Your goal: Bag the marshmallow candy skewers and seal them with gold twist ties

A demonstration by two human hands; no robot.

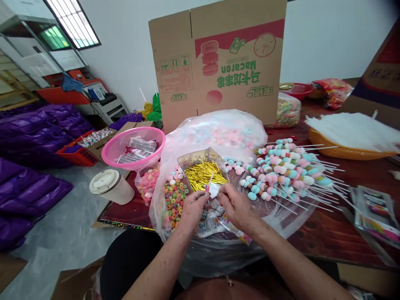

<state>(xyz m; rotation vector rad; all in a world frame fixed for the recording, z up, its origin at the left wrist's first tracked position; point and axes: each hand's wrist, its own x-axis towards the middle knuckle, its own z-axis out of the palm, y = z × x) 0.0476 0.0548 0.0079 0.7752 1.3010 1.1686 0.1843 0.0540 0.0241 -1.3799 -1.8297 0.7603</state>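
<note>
My left hand (196, 208) is closed in a pinch around a thin white stick (211, 178), which points up with a bit of pink at the fingertips. Just right of it, my right hand (235, 205) has its fingers curled together beside a small white patch (214, 190); what they grip is hidden. Below both hands lie printed clear plastic bags (215, 221), partly covered by my fingers. Beyond the hands, a clear tray holds gold twist ties (201, 173). Left of it are colourful ring candies (175, 202). Marshmallow skewers (287, 171) are piled to the right.
A large bag of marshmallows (218, 129) lies before an upright cardboard box (218, 54). At left are a pink basket (109, 156) with packets and a lidded cup (120, 189). An orange basket (343, 151) of white sticks and flat printed bags (375, 208) are at right.
</note>
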